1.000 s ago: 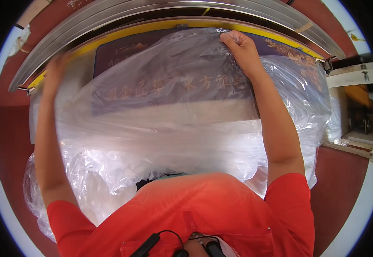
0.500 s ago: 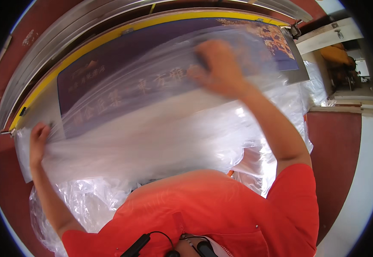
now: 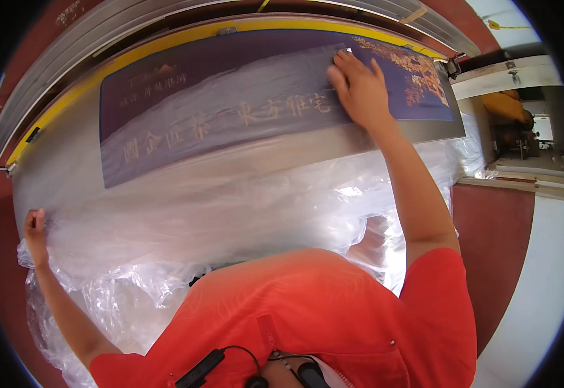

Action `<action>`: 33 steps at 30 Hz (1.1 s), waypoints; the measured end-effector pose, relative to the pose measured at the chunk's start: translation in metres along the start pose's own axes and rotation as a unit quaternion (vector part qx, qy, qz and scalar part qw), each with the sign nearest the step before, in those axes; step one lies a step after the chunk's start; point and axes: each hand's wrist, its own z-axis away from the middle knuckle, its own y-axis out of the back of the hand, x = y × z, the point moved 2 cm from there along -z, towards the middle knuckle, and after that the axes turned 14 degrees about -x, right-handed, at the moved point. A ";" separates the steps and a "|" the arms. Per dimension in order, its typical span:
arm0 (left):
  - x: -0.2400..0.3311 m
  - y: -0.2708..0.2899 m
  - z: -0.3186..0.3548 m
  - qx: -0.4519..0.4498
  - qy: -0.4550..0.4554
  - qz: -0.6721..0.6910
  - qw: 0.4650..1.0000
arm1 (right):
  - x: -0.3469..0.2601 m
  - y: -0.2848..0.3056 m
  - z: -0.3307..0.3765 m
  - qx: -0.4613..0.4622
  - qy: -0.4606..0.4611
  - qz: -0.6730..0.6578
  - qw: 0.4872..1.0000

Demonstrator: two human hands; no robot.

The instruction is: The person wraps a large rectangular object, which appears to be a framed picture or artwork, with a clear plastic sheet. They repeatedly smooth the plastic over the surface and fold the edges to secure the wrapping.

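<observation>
A wide flat panel carries a dark blue-purple printed sheet [image 3: 185, 81] with golden lettering and a golden tree at its right end. Thin clear plastic film [image 3: 230, 200] covers the lower part of the print and spills over the panel's near edge in crumpled folds. At the panel's near left corner, my left hand [image 3: 34, 226] is closed on the film's edge. Over the right part of the print, my right hand [image 3: 363, 90] pinches the film's upper right corner, with its forefinger side raised. The fingertips of both hands are partly hidden.
A yellow strip [image 3: 308, 24] runs along the panel's far edge, with metal rails [image 3: 353, 14] behind it. A clamp-like fitting [image 3: 451, 66] sits at the far right corner. Reddish-brown floor [image 3: 495, 239] shows at the right, beside a white strip.
My right hand has moved right and slightly forward, drawing the film's corner along. My left hand has come back toward me and left, lowering the film off part of the print.
</observation>
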 end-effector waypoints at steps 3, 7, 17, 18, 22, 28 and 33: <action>0.001 0.028 0.029 -0.002 -0.052 0.117 0.992 | 0.024 0.006 -0.027 0.045 -0.071 -0.027 0.996; 0.015 0.048 0.073 -0.074 -0.035 0.102 0.991 | 0.027 -0.002 -0.038 0.130 -0.163 0.010 0.978; 0.083 -0.004 -0.008 0.201 -0.030 0.428 0.881 | 0.029 0.007 -0.038 0.116 -0.092 -0.596 0.789; 0.062 0.004 -0.032 0.231 -0.026 0.348 0.908 | 0.039 0.003 -0.036 0.121 -0.109 -0.582 0.796; 0.025 -0.011 -0.141 0.207 -0.050 0.184 0.959 | 0.089 -0.008 -0.055 0.155 -0.172 -0.435 0.870; 0.018 -0.034 -0.214 0.264 0.053 -0.050 0.962 | 0.103 -0.004 -0.102 0.129 -0.196 -0.543 0.806; 0.070 -0.061 -0.195 0.197 0.132 -0.156 0.959 | 0.127 -0.017 -0.094 0.108 -0.227 -0.585 0.771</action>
